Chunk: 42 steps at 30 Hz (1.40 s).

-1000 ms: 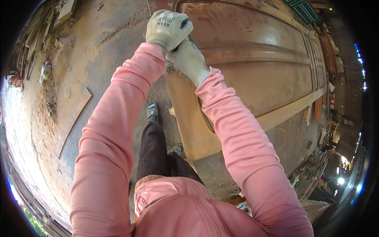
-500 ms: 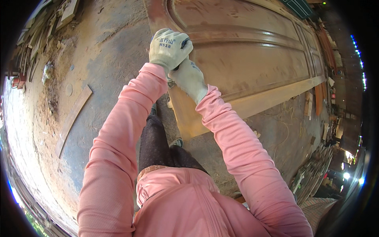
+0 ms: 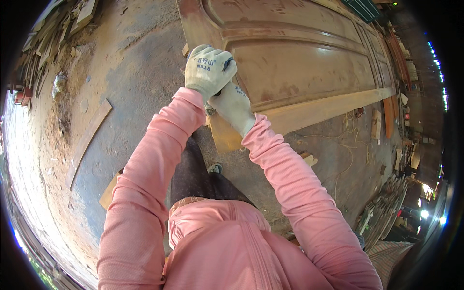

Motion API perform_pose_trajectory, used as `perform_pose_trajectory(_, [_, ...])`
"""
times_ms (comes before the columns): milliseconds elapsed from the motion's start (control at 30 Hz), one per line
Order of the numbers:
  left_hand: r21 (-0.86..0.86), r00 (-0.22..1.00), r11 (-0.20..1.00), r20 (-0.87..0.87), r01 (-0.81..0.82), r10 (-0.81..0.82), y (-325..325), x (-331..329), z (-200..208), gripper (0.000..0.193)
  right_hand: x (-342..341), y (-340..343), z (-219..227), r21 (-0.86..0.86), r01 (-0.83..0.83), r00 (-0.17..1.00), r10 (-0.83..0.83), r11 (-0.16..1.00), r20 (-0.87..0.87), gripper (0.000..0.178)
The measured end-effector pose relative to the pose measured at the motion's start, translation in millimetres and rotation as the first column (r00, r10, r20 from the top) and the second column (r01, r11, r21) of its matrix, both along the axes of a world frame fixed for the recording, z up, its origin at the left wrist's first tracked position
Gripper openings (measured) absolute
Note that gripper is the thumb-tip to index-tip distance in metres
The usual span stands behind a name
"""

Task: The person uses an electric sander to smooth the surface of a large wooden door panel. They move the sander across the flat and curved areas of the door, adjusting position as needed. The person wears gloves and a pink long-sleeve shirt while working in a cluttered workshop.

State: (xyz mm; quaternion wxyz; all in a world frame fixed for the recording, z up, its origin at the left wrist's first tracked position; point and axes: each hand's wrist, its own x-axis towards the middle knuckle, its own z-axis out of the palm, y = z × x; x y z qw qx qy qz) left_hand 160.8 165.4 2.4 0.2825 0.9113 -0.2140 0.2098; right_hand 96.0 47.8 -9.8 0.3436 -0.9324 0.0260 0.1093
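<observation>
Both my hands wear pale work gloves and are closed together over the near left corner of a large brown panelled wooden door (image 3: 304, 77). My left hand (image 3: 209, 70) is uppermost, its fingers curled forward with dark glove palm showing at the thumb side. Tucked against it from below is my right hand (image 3: 233, 105), also curled. A small dark part shows beneath the gloves, but what they grip is mostly hidden. Reddish and pale dusty patches mark the door's face, and its near edge is lighter bare wood.
On the stained concrete floor, a long thin board (image 3: 89, 140) lies to the left. Scrap wood (image 3: 43, 41) is heaped at the far left. A yellow cord (image 3: 352, 137) trails right of the door, near a small wood block (image 3: 309, 158). Stacked strips (image 3: 384, 208) lie at the right.
My joined hands have come slightly nearer to my body. The door sits higher in view, and a piece of wood now shows beside my left sleeve.
</observation>
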Motion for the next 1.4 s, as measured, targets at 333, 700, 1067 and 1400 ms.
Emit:
perform_pose_trajectory(333, [0.051,0.998,0.997,0.001,-0.058,0.058,23.7,116.9,-3.4,0.028,119.7,23.4,-10.5,0.025,-0.013,0.989,0.009,1.000,0.147,0.056])
perform_pose_trajectory(700, [0.108,0.994,0.988,0.041,-0.106,0.102,43.8,287.9,-11.4,0.030,285.7,44.6,-15.9,-0.033,-0.034,0.971,0.041,0.999,0.235,0.064])
perform_pose_trajectory(1067, [0.120,0.999,0.992,0.010,-0.037,0.036,37.7,228.9,-6.6,0.030,225.4,37.8,-18.5,0.064,-0.007,0.973,-0.008,0.998,0.231,0.058])
perform_pose_trajectory(1400, [0.020,1.000,1.000,0.013,-0.011,0.010,4.0,-9.5,-9.9,0.020,-10.9,6.1,-4.5,0.015,0.042,0.998,-0.041,0.999,-0.038,0.048])
